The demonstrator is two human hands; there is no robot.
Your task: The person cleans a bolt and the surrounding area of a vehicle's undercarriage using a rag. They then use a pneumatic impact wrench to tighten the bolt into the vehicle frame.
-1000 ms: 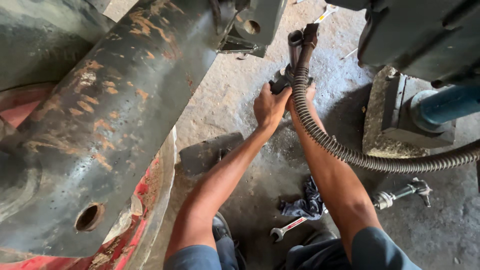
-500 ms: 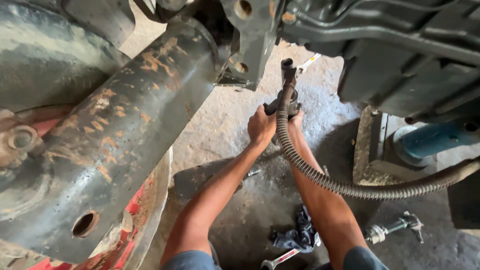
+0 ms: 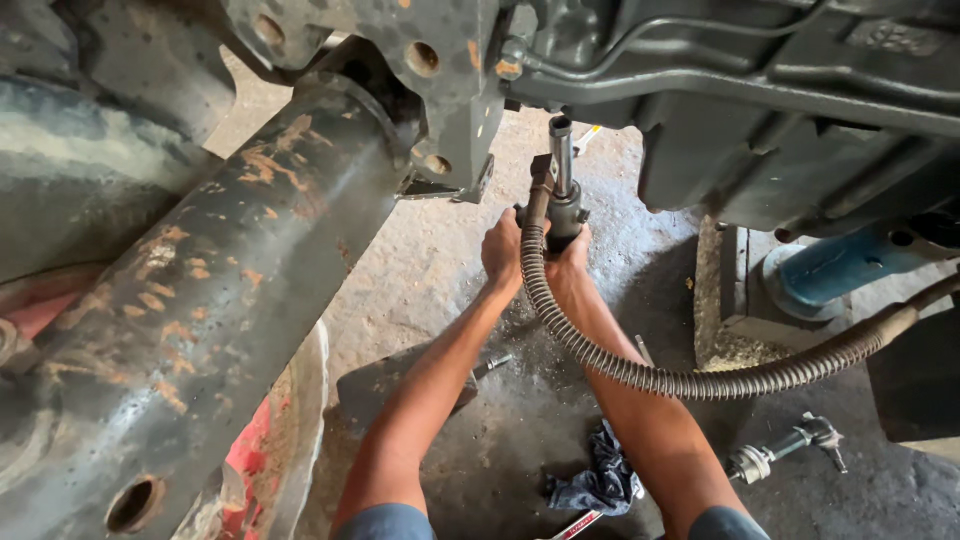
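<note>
You are low under a vehicle, looking down at a rough concrete floor [image 3: 440, 260] that is pale and dusty in the far left and dark with oil stains nearer to you. Both your arms reach away from you to a small dark metal fitting [image 3: 563, 215] with an upright steel stem, which stands in the middle of the scene, just below the vehicle's underside. Your left hand [image 3: 502, 250] is clenched around the left side of the fitting, and your right hand [image 3: 572, 262] grasps it from the right and beneath, so the two hands touch across it. A ribbed metal hose [image 3: 690, 382] leaves the fitting, loops down over your right forearm and runs off to the right edge.

On the left, a thick grey axle beam [image 3: 200, 310] with rust patches slants from near left to far centre, and a red painted part [image 3: 245, 465] shows beneath it. Above, dark grey underbody panels [image 3: 760, 110] and a bracket with bolt holes [image 3: 420, 60] fill the top. To the right a blue cylinder [image 3: 845, 265] lies on a concrete block. On the floor near you lie a dark rag [image 3: 600, 480], a chrome valve piece [image 3: 785, 450] and a flat dark plate [image 3: 375, 385] beneath your left forearm.
</note>
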